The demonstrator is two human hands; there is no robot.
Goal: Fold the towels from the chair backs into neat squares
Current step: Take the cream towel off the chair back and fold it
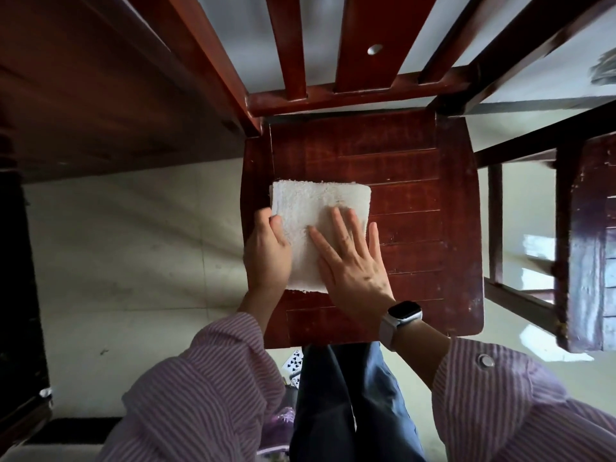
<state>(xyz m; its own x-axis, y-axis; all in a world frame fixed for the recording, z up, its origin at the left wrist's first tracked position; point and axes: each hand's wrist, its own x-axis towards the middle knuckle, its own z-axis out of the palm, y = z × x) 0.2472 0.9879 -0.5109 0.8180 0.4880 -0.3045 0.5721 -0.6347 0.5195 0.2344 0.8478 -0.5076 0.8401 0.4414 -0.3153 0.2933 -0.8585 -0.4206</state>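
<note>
A cream towel, folded into a thick square, lies on the left part of a dark red wooden chair seat. My left hand grips the towel's left edge, thumb on top and fingers curled under it. My right hand lies flat on the towel's right half with straight, spread fingers pressing it down; a watch is on that wrist. The chair back's slats rise behind the seat with no towel on them.
A dark wooden table stands at the left, close to the chair. A second chair stands at the right. Playing cards lie on the pale floor under the seat's front edge, by my legs.
</note>
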